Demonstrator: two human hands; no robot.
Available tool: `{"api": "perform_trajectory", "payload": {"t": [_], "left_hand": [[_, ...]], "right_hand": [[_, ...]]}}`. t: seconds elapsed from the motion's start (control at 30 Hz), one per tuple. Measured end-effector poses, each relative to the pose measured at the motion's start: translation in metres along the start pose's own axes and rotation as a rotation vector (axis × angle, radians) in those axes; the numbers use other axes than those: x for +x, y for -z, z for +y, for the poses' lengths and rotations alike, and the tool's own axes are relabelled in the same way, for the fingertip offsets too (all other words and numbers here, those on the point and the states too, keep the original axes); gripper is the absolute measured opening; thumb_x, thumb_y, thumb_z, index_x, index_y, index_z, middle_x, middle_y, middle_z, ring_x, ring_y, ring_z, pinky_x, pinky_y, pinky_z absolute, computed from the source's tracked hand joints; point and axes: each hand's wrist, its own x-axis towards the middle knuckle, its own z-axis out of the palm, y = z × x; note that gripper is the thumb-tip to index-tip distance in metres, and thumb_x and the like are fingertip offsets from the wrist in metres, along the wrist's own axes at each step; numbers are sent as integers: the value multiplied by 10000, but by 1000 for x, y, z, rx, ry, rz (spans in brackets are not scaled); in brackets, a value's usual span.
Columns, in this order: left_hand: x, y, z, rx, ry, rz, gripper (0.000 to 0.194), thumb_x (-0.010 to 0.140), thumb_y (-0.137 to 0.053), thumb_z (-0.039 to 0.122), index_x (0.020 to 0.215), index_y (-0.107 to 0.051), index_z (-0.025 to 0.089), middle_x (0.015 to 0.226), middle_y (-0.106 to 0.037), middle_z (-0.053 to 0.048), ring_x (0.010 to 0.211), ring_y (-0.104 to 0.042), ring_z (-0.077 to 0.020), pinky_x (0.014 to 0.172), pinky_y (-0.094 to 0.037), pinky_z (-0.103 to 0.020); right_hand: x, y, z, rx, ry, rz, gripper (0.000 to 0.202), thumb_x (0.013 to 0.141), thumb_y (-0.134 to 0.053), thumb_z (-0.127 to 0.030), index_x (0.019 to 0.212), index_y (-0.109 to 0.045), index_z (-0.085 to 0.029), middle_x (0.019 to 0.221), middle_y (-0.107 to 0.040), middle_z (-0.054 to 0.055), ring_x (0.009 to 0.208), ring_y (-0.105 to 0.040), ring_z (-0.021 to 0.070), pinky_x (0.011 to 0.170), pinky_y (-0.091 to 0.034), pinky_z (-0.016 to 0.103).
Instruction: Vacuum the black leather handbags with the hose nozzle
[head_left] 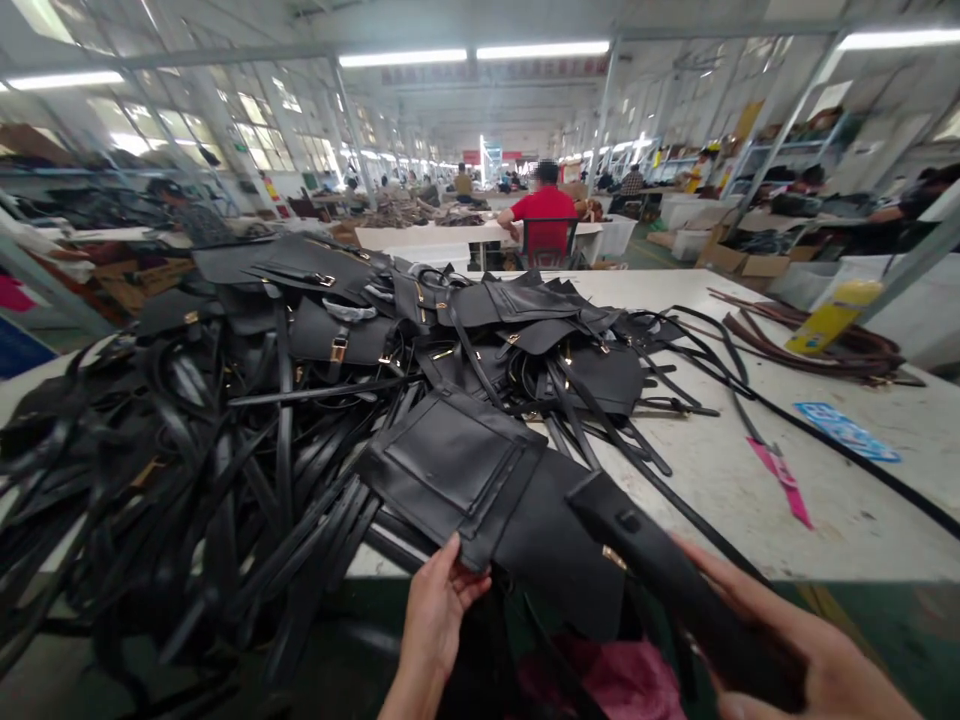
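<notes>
A black leather panel with a flat pocket [454, 450] lies at the front edge of the heap. My left hand [442, 610] pinches its lower edge between thumb and fingers. At the lower right, my right hand [795, 630] is wrapped round a long, stiff black leather piece [660, 560], which slants up towards the panel. A small gold metal fitting [613, 556] shows beside that piece. Behind and to the left spreads a large heap of black leather parts and straps [285, 400] with gold buckles.
On the white table [720, 480] lie pink-handled scissors [784, 480], a blue-and-white card [847, 430], coiled brown straps [810, 350] and a yellow bottle [834, 315]. Pink material [607, 680] shows below the table edge. A person in red [546, 215] sits further back.
</notes>
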Motion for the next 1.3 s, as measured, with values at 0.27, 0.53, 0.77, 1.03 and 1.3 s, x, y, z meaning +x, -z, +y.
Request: {"api": "perform_trajectory", "payload": {"t": [0.27,0.53,0.77,1.03,1.3], "left_hand": [[-1,16,4,150,-25,-59,238,658,-660,293,594,-484,146,520,-594,-1,490,-579,-117,496,-464,-211],[2,20,-6,96,-53,-97,232,638,-674,321,620,-532,139,591,-629,-20,590,-610,-145,561,-488,-247],[9,17,-4,6,-64,-127,208,646,-672,270,789,-601,136,759,-686,-48,655,-627,-148,624,-497,-262],[10,11,-12,-51,-143,-104,244,660,-661,225,882,-614,136,790,-686,-34,702,-627,-145,596,-482,-216],[7,8,-16,-31,-120,-109,204,680,-639,236,843,-585,128,726,-667,-27,573,-584,-117,529,-510,-247]], "right_hand": [[35,-67,-62,73,-16,-444,688,618,-682,-191,1265,-466,-272,1055,-653,-1,905,-613,214,793,-483,250],[58,-79,-55,264,-169,-470,832,567,-551,-25,1334,-331,-256,783,-615,-56,481,-433,54,425,-295,142],[66,-64,-54,135,-185,-487,819,550,-541,-31,1320,-355,-240,737,-571,-61,490,-389,57,413,-279,141],[90,-81,-62,133,-121,-548,826,560,-565,-48,1323,-340,-272,707,-572,-79,488,-438,63,462,-343,156],[84,-73,-57,186,-137,-495,805,596,-572,-60,1338,-319,-247,657,-546,-80,464,-423,66,433,-340,159]]}}
